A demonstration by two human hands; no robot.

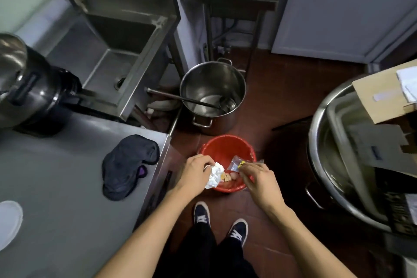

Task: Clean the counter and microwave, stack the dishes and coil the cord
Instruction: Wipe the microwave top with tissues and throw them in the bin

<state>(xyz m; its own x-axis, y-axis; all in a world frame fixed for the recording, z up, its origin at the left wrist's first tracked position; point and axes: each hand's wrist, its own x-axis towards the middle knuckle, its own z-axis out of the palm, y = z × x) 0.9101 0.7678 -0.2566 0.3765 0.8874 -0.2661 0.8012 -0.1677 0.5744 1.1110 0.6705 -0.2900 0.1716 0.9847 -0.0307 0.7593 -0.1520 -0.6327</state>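
Observation:
A red bucket (225,146) stands on the floor in front of my feet, with food scraps in its bottom. Over its near rim my left hand (196,171) grips a crumpled white paper towel (215,176). My right hand (259,178) pinches a clear plastic wrapper (235,163) with a yellow mark, held above the bucket. The steel counter (67,187) is at my left. On it lies a dark grey cloth (128,165) close to the right edge. A white plate (9,221) shows at the counter's left edge.
A steel stockpot (212,83) with a ladle (191,98) stands on the floor behind the bucket. A sink (117,56) lies at the upper left, a dark cooker (27,88) beside it. A large steel basin (338,165) with cardboard fills the right side.

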